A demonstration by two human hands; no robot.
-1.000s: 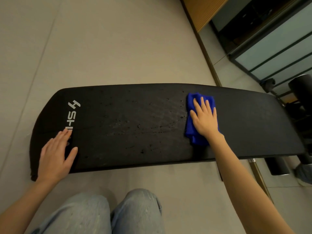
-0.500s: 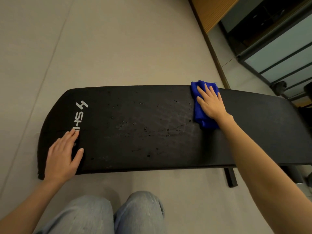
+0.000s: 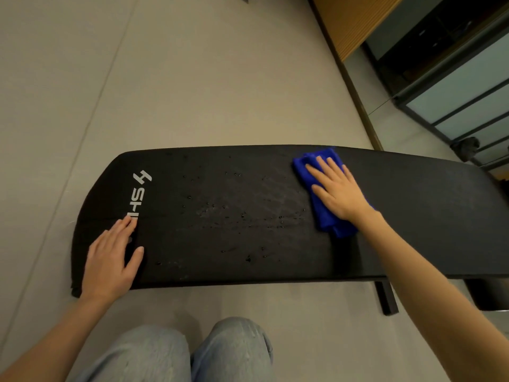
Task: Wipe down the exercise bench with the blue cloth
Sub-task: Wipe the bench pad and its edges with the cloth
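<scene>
Black padded table is showing droplets mid-surface; right hand, fingers flat and released, is dragging blue cloth back from far edge toward them; left hand is bracing, fingers flat.

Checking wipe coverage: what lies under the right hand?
The right hand presses the blue cloth flat on the bench. The bench surface beneath the cloth is covered and cannot be seen.

Right hand presses blue cloth on black bench; left hand lies flat.
</scene>
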